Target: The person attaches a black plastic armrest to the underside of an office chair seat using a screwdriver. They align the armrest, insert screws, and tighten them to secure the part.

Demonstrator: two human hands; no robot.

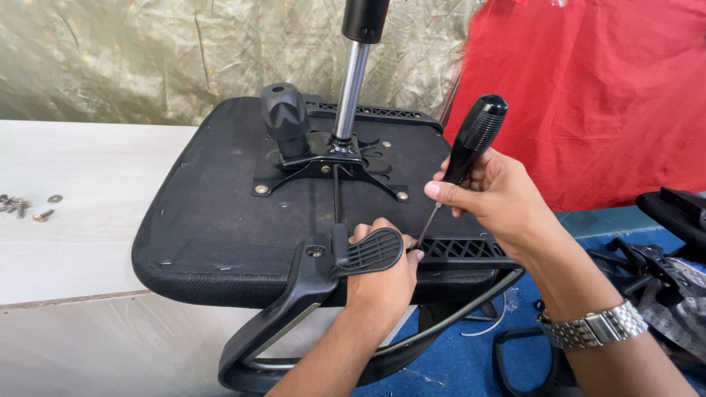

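My right hand [494,192] is closed around the black ribbed handle of a screwdriver [471,143], wrist bent and forearm rising from the lower right, a metal watch [594,327] on the wrist. The handle tilts up and to the right; the thin shaft slants down and left to the near right edge of the seat, where its tip meets the slotted black plastic strip [463,248] just beside my left fingertips.

My left hand [384,273] comes up from the near edge, forearm angled from the bottom centre, fingers curled over the seat's near rim and wrapped against the armrest bracket [323,268], whose ribbed pad [371,250] lies across my knuckles. That hand is closed in a grip on the bracket and seat edge.

The upturned chair seat [220,220], black mesh fabric, rests on a pale tabletop [81,184], overhanging its near side. At the seat's middle sits a black metal mounting plate [327,165] with a chrome gas cylinder [351,88] standing upright from it and a black knob [285,114] to its left.

Far left on the tabletop lie loose screws and washers [26,206]. A red cloth [588,95] hangs far right; other black chair parts [662,257] lie on the blue floor [456,360].
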